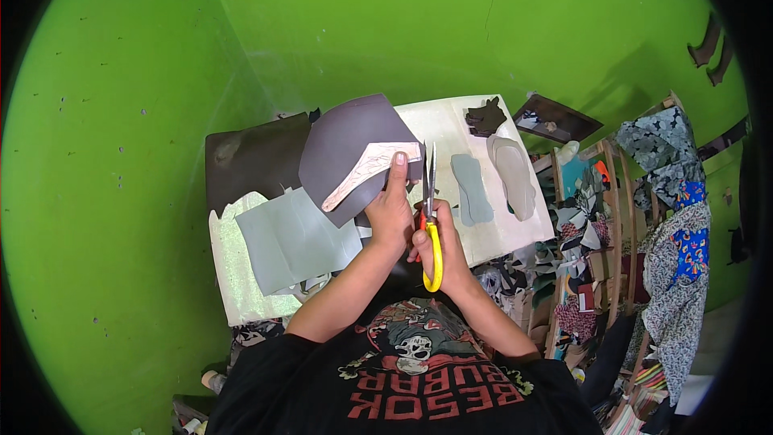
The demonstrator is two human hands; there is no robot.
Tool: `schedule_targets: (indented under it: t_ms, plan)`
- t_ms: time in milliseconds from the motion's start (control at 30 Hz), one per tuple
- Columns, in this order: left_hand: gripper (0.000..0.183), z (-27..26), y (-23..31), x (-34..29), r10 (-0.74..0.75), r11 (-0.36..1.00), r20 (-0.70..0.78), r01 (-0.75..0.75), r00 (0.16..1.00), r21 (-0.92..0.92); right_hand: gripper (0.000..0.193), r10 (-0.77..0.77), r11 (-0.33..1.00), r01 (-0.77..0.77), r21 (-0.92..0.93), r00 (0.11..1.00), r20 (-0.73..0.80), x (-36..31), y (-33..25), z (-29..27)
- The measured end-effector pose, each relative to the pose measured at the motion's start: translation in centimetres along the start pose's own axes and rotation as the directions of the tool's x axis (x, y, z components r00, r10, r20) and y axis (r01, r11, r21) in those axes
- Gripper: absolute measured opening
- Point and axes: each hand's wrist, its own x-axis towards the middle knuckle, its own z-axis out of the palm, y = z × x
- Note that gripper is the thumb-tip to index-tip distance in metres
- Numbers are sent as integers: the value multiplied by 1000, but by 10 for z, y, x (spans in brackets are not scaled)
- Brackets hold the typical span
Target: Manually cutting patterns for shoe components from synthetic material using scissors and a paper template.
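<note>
My left hand (390, 211) grips a dark grey-brown sheet (350, 133), its thumb pressing a pale, curved pattern piece (366, 171) flat against the sheet. In my right hand (445, 246) is a pair of scissors (432, 229) with yellow and red handles. The blades point away from me and stand a little apart, close beside the sheet's right edge. Whether they touch the sheet I cannot tell. Both hands are held above the table (419, 117). My left fingers behind the sheet are mostly hidden.
A grey-green sheet (294, 238) and a dark brown sheet (254, 161) lie on the left. Sole-shaped pieces, one grey-green (471, 189) and one beige (513, 181), lie right, near dark scraps (485, 118). Wooden racks (616, 234) with fabric scraps stand beyond the table's right edge.
</note>
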Motion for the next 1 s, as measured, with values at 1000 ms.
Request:
schedule_targets:
  t_ms: [1000]
  plan:
    - [28,-4,0,-4,-73,993,114,83,991,-87,77,-9,1000,8,13,997,75,10,-13,-11]
